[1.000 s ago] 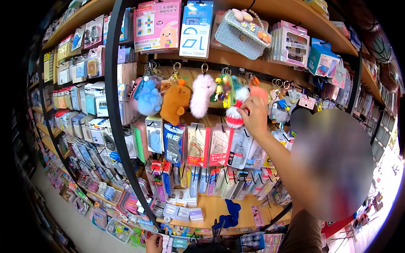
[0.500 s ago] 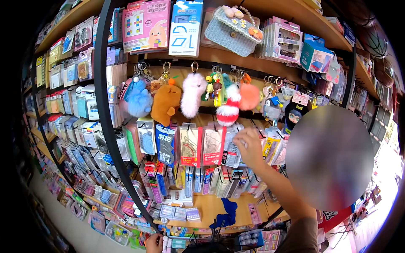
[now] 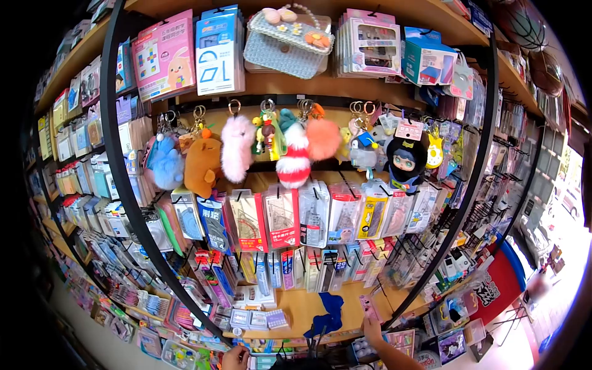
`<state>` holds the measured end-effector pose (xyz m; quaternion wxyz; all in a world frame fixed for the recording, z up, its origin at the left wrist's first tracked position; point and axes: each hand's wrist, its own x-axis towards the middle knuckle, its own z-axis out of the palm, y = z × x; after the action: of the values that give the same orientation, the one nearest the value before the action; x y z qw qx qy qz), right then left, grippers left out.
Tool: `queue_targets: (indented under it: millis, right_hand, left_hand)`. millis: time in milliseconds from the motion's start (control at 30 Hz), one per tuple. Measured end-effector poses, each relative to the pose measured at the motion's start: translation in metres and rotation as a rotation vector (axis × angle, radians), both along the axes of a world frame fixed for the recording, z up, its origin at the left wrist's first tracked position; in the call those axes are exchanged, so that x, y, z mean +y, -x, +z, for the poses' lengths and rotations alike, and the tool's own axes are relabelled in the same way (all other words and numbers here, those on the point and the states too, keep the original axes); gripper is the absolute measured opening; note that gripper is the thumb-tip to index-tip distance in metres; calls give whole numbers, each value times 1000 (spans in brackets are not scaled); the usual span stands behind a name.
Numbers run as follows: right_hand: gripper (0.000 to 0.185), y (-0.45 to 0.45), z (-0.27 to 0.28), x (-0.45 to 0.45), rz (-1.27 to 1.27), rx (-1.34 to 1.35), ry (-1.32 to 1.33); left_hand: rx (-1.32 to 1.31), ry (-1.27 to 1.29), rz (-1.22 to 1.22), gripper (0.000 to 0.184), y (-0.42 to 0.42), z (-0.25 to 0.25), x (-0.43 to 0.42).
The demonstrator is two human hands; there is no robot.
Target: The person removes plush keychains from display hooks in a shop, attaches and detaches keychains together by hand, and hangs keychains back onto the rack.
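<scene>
My right hand [image 3: 373, 333] is low at the front edge of the wooden shelf. Its fingers are closed at the lower end of a slim pink packet [image 3: 368, 305], whose bottom they cover. A dark blue cloth [image 3: 327, 314] lies just left of that packet. At the bottom edge of the view is my left hand [image 3: 235, 357], only partly visible, with its fingers curled. What it holds, if anything, I cannot make out. Small clear boxes [image 3: 250, 319] sit on the shelf above it.
Hanging packs of drawing rulers [image 3: 282, 217] fill the hooks in front of me. Above them dangle plush keychains [image 3: 203, 163] and a knitted bag [image 3: 290, 46]. Black uprights [image 3: 123, 154] frame the rack. A clear bin [image 3: 176, 356] stands at lower left.
My right hand has left the hanging ruler packs and come down to the pink packet. My left hand stays low. The view has shifted to the right.
</scene>
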<state>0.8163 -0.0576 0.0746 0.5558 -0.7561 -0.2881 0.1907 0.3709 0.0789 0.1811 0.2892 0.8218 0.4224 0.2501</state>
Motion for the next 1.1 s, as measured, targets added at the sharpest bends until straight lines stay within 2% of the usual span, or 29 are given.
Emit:
queue_targets:
  millis: [67, 133, 167, 300, 467, 567, 700, 833, 933, 1033, 1100]
  right_hand:
    - [26, -2, -28, -15, -52, 165, 53]
    - [35, 2, -36, -33, -120, 314, 51]
    - [33, 8, -23, -36, -190, 430, -6]
    - [25, -18, -69, -47, -171, 391, -24]
    - [13, -49, -127, -48, -37, 184, 97]
    - [10, -63, -135, -46, 70, 553, -40]
    - [10, -74, -122, -42, -22, 453, 115]
    - [15, -100, -164, -34, -35, 199, 127]
    - [14, -101, -135, -33, -43, 311, 152]
    - [17, -109, -171, -30, 70, 105, 54]
    - [16, -108, -164, -32, 57, 241, 117]
  left_hand:
    - [-15, -2, -26, 14, -17, 7, -7]
    - [-14, -36, -78, 13, -33, 1, -6]
    - [-45, -6, -99, 11, -42, -1, -7]
    - [57, 21, -149, 11, -73, 5, -18]
    - [-17, 53, -140, 10, -102, 7, -39]
    - [50, 138, -73, 12, -116, 17, -54]
    - [78, 97, 4, 17, -124, 4, -69]
    - [75, 133, 59, 17, -133, 3, -90]
    - [66, 141, 101, 16, -140, 5, -106]
    - [83, 159, 138, 16, -145, 6, -119]
    - [63, 160, 144, 16, -140, -4, -127]
